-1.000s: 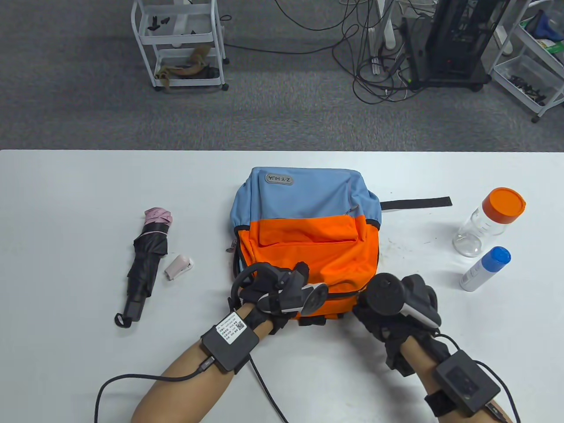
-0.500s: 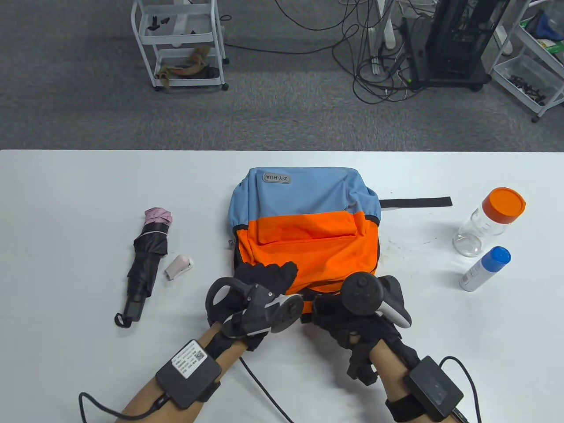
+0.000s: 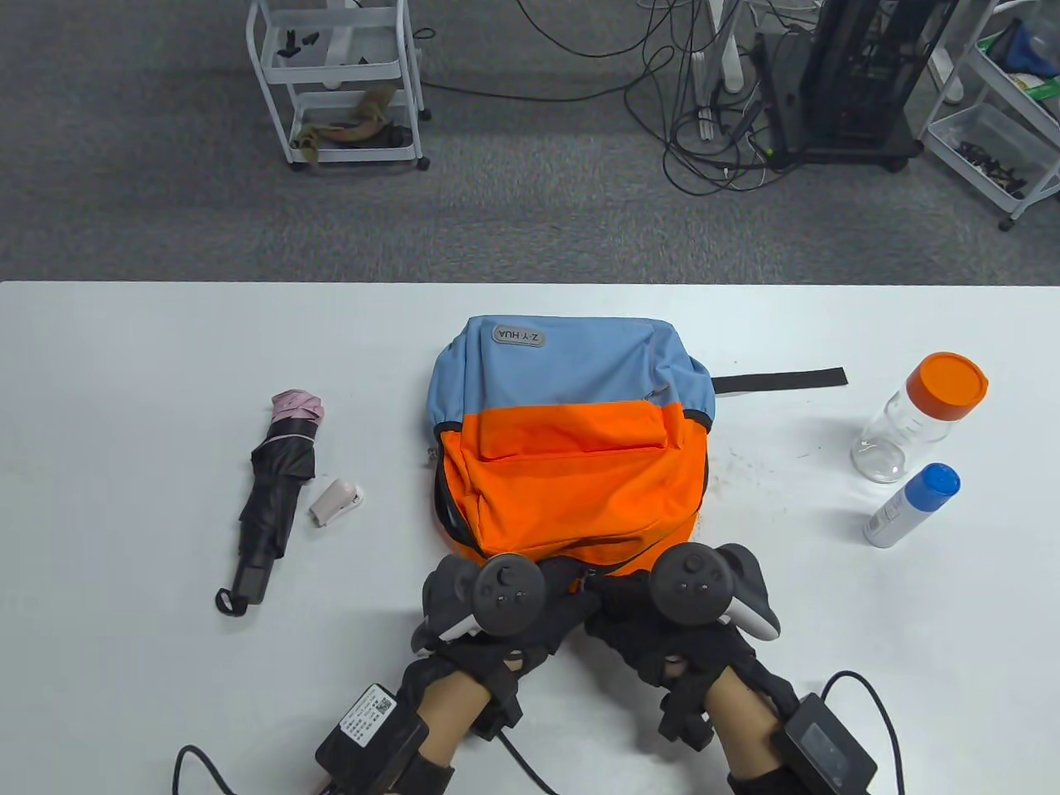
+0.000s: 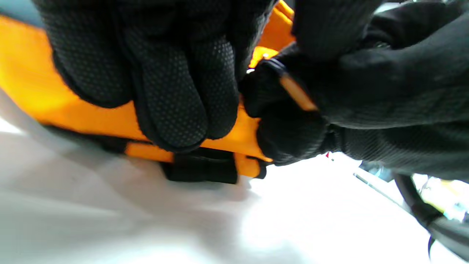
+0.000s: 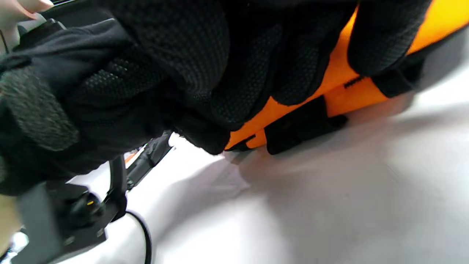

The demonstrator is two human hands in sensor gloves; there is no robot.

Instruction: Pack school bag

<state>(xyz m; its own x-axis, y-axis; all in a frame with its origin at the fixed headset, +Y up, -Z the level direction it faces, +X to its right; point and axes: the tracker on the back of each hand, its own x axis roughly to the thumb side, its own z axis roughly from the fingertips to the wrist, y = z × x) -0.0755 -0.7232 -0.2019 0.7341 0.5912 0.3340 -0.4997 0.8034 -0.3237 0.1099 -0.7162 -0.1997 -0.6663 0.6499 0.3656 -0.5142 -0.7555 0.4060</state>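
Both hands [image 3: 592,609] crowding backpack [image 3: 571,431] near edge, grip hidden

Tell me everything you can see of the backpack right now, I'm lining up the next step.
The backpack lies flat on the white table, front side up. It looks like fabric: light blue at its far end with a grey logo patch, orange toward the person, with a flapped front pocket and black trim. A black strap sticks out on its right. The left hand and right hand both grip its near orange edge, where black strap pieces show.
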